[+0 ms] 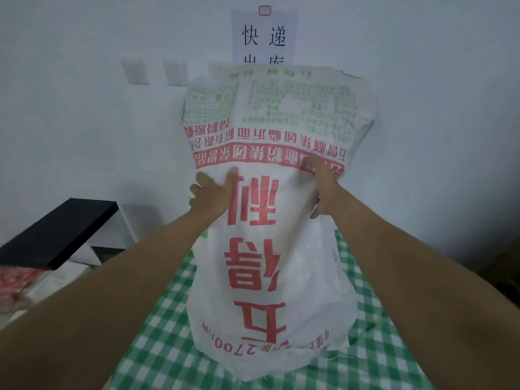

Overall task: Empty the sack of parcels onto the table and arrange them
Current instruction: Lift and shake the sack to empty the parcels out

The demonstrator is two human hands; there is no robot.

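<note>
Both hands, left (212,192) and right (323,192), grip the upended white woven sack (270,220) with red print. Its mouth rests on the green-checked tabletop (163,333). Bare cloth shows at 4 and 8 o'clock.

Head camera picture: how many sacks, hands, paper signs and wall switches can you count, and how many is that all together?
Woven sack: 1
Hands, left hand and right hand, both gripping the sack: 2
Paper sign on the wall: 1
Wall switches: 2
Total: 6
</note>
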